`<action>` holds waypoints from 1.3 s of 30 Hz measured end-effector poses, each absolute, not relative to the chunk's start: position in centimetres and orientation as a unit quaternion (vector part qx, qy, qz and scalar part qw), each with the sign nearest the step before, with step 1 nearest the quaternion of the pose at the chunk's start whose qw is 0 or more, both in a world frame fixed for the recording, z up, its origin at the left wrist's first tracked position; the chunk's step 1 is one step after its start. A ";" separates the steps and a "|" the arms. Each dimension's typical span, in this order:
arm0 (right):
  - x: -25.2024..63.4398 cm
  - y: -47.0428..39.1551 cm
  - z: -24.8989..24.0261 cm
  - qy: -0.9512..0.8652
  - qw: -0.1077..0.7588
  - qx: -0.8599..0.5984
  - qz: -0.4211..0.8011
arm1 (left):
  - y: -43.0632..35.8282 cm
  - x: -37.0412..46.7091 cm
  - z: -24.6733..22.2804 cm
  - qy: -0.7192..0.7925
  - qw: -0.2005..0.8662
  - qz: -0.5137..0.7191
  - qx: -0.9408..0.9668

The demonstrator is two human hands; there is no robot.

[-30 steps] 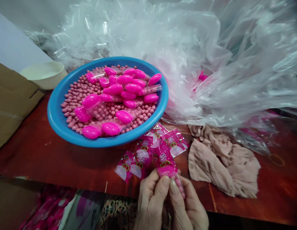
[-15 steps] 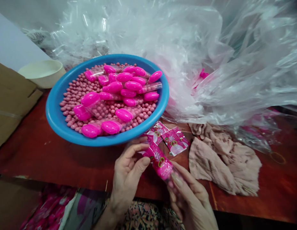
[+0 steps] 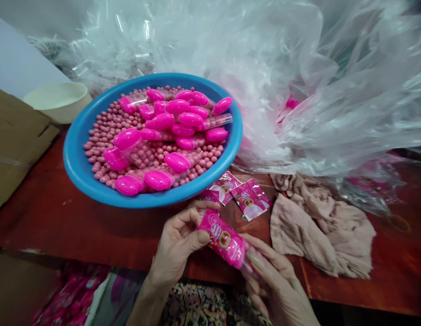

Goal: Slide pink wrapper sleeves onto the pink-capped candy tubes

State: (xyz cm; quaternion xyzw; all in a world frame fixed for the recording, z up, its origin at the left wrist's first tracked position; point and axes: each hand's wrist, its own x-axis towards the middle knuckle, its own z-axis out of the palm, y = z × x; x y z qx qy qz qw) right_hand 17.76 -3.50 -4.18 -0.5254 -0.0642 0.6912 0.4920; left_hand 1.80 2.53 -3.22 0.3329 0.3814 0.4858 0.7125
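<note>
Between my hands, just over the table's front edge, is a clear candy tube with a printed pink sleeve (image 3: 225, 240) around it. My left hand (image 3: 179, 244) pinches the sleeve's upper left end between thumb and fingers. The lower right end is wrapped by the fingers of my right hand (image 3: 274, 280), which hide much of the tube. Several flat printed pink sleeves (image 3: 249, 198) lie on the table beyond my hands. Behind them stands a blue basin (image 3: 152, 199) holding pink candy balls (image 3: 106, 131) and filled tubes with bright pink caps (image 3: 159, 179).
A crumpled beige cloth (image 3: 322, 226) lies to the right on the red-brown table (image 3: 104, 231). Clear plastic bags (image 3: 281, 54) are heaped behind the basin. At left are a cream bowl (image 3: 60, 102) and a cardboard box (image 3: 18, 140). Pink packages (image 3: 72, 290) sit below the table edge.
The sleeve now sits further over the tube, and its printed face is turned more toward me. My right hand has shifted slightly right and down; my left hand keeps its pinch.
</note>
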 end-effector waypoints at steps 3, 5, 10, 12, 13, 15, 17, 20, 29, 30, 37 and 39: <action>17.9 -3.6 -4.5 -0.121 0.501 -0.531 0.673 | 1.8 3.0 -3.4 0.415 0.697 0.532 0.242; 17.6 -3.7 -4.3 -0.143 0.501 -0.553 0.650 | 1.1 3.9 -3.3 0.420 0.725 0.506 0.206; 16.4 -3.7 -2.9 -0.144 0.511 -0.611 0.587 | -0.2 5.6 -2.8 0.438 0.763 0.444 0.170; 16.2 -3.6 -2.6 -0.161 0.529 -0.610 0.567 | -0.3 5.8 -2.9 0.448 0.751 0.454 0.171; 16.3 -3.6 -2.6 -0.177 0.536 -0.603 0.564 | -0.3 5.8 -3.0 0.451 0.746 0.458 0.173; 16.5 -3.6 -2.6 -0.212 0.542 -0.589 0.561 | -0.2 5.5 -3.1 0.455 0.746 0.448 0.186; 16.6 -3.8 -2.6 -0.237 0.538 -0.591 0.553 | 0.0 5.1 -3.2 0.452 0.759 0.423 0.202; 16.4 -4.1 -2.8 -0.259 0.530 -0.611 0.528 | 0.3 4.8 -3.2 0.437 0.776 0.403 0.209; 16.0 -4.4 -4.6 -0.367 0.518 -0.626 0.453 | 0.0 6.2 -3.3 0.436 0.753 0.472 0.142; 16.3 -4.6 -5.0 -0.381 0.507 -0.621 0.461 | 0.0 6.3 -3.2 0.441 0.755 0.466 0.137; 16.9 -5.4 -5.8 -0.349 0.497 -0.617 0.500 | -0.2 5.7 -2.9 0.400 0.794 0.413 0.196; 16.2 -5.2 -5.4 -0.333 0.523 -0.607 0.498 | -0.3 5.8 -3.0 0.384 0.799 0.425 0.184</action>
